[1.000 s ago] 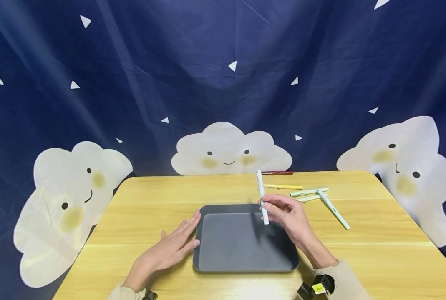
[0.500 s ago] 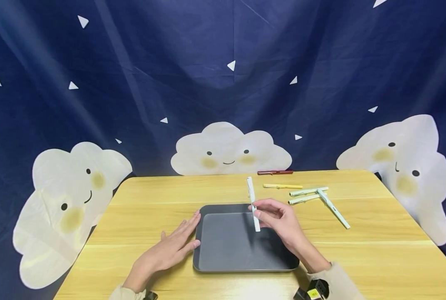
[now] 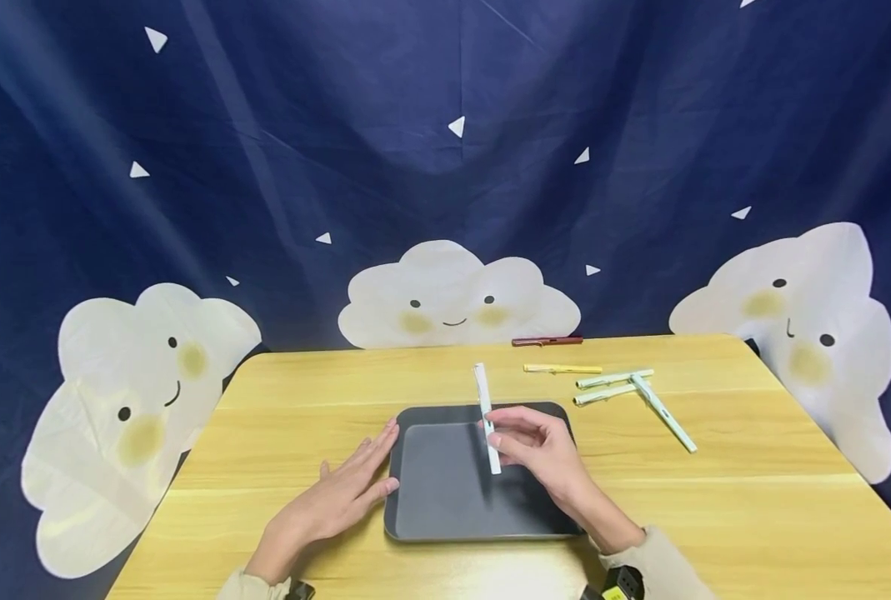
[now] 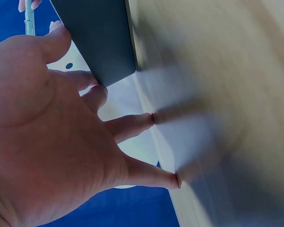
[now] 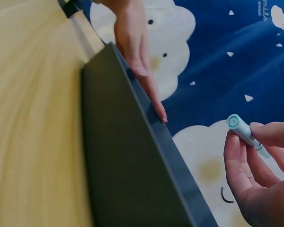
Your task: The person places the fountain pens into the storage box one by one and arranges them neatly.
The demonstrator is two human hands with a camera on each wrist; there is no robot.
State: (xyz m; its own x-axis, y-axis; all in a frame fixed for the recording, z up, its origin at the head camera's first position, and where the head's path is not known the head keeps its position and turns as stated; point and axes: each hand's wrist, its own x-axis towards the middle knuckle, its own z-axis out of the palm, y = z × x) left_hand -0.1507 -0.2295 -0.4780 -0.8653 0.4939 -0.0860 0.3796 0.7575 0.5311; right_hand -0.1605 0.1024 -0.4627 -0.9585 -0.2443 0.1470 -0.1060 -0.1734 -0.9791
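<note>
A pale, nearly white pen (image 3: 484,404) is pinched between the thumb and fingers of my right hand (image 3: 546,454), above the dark grey tray (image 3: 445,525). In the right wrist view the pen (image 5: 244,130) shows its round end, clear of the tray's rim. My left hand (image 3: 340,492) lies at the tray's left side with straight, spread fingers. Its thumb and a fingertip touch the tray's edge, and the left wrist view shows other fingertips (image 4: 149,118) on the table.
Beyond the tray on the wooden table (image 3: 302,392) lie a dark red pen (image 3: 546,342) at the back edge and a yellow pen (image 3: 563,369). Farther right, several pale green pens (image 3: 663,412) partly overlap. A blue cloud-patterned curtain (image 3: 415,125) hangs behind.
My right hand has carried the pale pen leftward and a little nearer, from over the tray's right part to about its middle. The left hand stays at the tray's left edge.
</note>
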